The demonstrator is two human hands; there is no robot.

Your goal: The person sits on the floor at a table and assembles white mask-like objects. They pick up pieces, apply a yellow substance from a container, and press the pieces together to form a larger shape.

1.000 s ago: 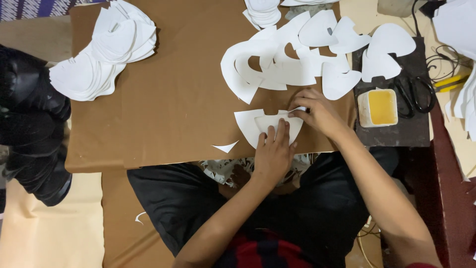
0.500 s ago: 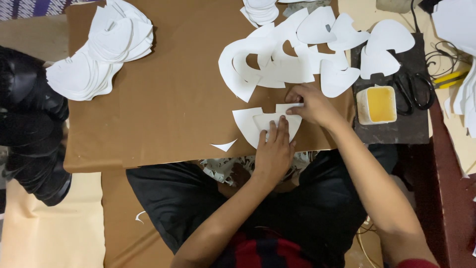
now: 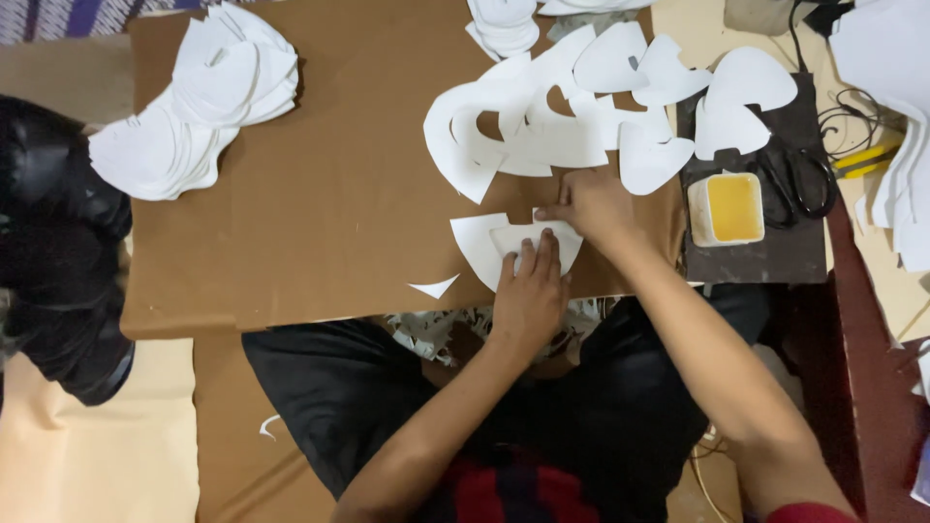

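Head view: left hand (image 3: pixel 530 291) flat, fingers spread, pressing white cut shape (image 3: pixel 482 244) onto brown board (image 3: pixel 329 213) near its front edge. Right hand (image 3: pixel 593 205) w/ fingers pinched narrow at shape's top right edge; can't tell if holding tool. More white cutouts (image 3: pixel 542 126) just behind, stack of cut pieces (image 3: pixel 194 107) far left, yellow tub (image 3: pixel 733 207) + scissors (image 3: pixel 799 179) on dark mat to the right. Tip imo: keep left palm weight steady so piece doesn't slide, work edge w/ fingertips close to the pressing hand.
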